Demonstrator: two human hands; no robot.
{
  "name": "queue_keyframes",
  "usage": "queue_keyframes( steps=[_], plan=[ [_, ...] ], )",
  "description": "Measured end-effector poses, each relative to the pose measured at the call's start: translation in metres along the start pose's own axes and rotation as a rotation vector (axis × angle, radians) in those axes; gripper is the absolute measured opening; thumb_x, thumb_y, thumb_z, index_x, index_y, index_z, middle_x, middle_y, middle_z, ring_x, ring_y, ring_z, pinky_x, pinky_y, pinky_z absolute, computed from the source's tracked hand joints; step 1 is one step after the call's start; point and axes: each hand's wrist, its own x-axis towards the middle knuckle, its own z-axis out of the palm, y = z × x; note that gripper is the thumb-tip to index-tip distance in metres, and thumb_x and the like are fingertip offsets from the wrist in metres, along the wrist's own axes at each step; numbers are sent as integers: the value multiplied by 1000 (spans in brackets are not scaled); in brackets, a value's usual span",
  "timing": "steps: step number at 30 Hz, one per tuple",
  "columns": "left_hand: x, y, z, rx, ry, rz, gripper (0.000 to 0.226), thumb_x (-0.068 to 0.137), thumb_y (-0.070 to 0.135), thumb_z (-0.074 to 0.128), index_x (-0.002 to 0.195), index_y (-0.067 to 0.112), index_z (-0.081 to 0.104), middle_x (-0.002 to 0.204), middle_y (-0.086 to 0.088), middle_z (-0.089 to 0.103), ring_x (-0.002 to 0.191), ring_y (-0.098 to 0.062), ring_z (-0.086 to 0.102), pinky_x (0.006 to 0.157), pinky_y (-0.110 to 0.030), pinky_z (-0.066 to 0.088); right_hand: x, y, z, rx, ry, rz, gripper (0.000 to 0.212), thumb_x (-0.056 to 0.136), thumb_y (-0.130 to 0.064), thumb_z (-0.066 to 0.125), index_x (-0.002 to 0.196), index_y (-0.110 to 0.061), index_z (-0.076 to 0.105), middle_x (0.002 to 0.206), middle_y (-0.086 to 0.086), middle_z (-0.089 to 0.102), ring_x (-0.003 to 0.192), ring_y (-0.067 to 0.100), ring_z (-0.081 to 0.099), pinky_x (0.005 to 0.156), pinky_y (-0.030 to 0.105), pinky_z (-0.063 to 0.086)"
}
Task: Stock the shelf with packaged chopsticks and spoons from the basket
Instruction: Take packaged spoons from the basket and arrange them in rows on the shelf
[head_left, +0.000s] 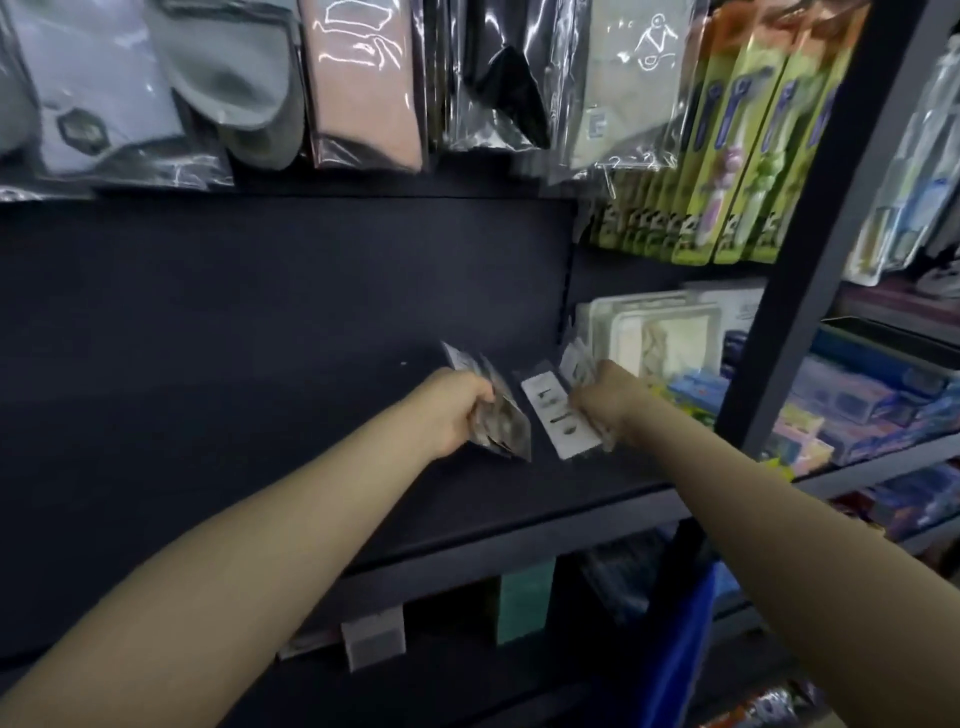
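Observation:
Both my arms reach over a dark shelf (291, 447). My left hand (457, 410) grips a small bunch of clear packaged utensils (498, 415), tilted with their tops to the upper left. My right hand (608, 400) holds another bunch of packets (558, 415), whose front one shows a white card with dark marks. The two bunches are a little apart, above the shelf's right part. Motion blur hides what is inside the packets. A blue basket (680, 639) shows partly at the lower right, under my right forearm.
Packaged socks (363, 83) hang above the shelf, and green toothbrush packs (727, 156) hang at the upper right. White boxed goods (660, 332) stand at the shelf's right end. A dark upright post (810, 249) divides off the neighbouring shelves of blue boxes (857, 405).

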Motion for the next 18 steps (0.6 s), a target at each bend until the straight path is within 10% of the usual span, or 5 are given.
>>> queue_keyframes(
  steps=[5, 9, 13, 18],
  plan=[
    [62, -23, 8, 160, 77, 47, 65, 53, 14, 58, 118, 7, 54, 103, -18, 68, 90, -34, 68, 78, -46, 57, 41, 12, 9, -158, -73, -17, 86, 72, -60, 51, 140, -11, 31, 138, 16, 48, 122, 35, 50, 101, 45, 43],
    [42, -18, 29, 403, 36, 148, 30, 77, 10, 54, 105, 5, 63, 90, -13, 67, 77, -25, 65, 67, -31, 54, 54, 23, 8, -373, -18, -131, 43, 91, -38, 41, 118, -6, 50, 127, 22, 55, 114, 38, 52, 89, 39, 41],
    [20, -18, 37, 968, 224, 284, 33, 85, 26, 47, 113, 13, 59, 115, -14, 63, 105, -33, 58, 93, -42, 48, 48, 36, 4, -495, -68, -277, 35, 93, -31, 43, 113, -7, 58, 127, 21, 55, 117, 38, 50, 95, 39, 40],
    [-52, -36, 21, 817, 290, 498, 36, 89, 13, 53, 125, 10, 53, 123, -7, 60, 114, -20, 55, 89, -18, 41, -14, 29, 13, -288, 84, -843, 29, 93, -23, 48, 111, -6, 64, 115, 16, 62, 102, 31, 56, 85, 33, 44]
  ],
)
